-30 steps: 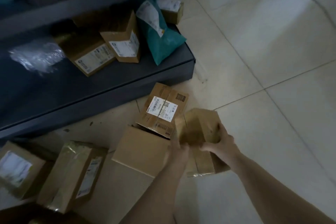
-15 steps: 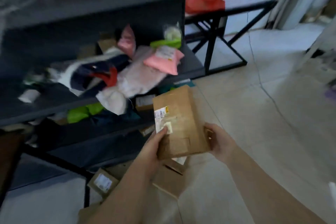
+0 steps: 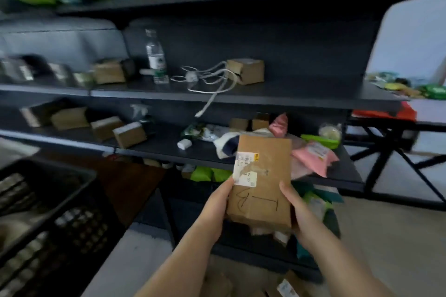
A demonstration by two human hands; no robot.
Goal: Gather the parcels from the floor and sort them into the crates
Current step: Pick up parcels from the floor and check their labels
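Parcel: we hold a brown cardboard parcel (image 3: 261, 183) upright in the air at centre view, in front of the dark shelving (image 3: 241, 94).
Grip: our left hand (image 3: 212, 210) presses the parcel's left edge with the thumb laid on the front; our right hand (image 3: 298, 212) clamps the right edge, so both are closed on it.
Hidden: the parcel's back and bottom cannot be seen, and it covers part of the soft packages behind it on the shelf.
Writing: a white label (image 3: 245, 171) sits at the parcel's 9 o'clock side with a yellow corner; its print is too small to read. Below it are hand-drawn black marks, something like a loop and a "T"; we cannot read them surely.
Crate: a black slatted crate (image 3: 48, 212) lies at 8 o'clock, cut off by the frame's left edge; its contents are blurred.
Floor: more boxes (image 3: 287, 287) show at 6 o'clock, cropped by the bottom edge and partly behind our forearms.
Shelf items: a clear water bottle (image 3: 156, 60) at 11 o'clock, its label unreadable; a white cable (image 3: 212, 84) beside a small box (image 3: 246, 71) at 12 o'clock; pink mailers (image 3: 313, 157) at 3 o'clock.
Blur: the left half and top shelf are smeared.
Open room: pale floor (image 3: 398, 236) lies free at 4 o'clock, between us and a black frame table (image 3: 395, 147).
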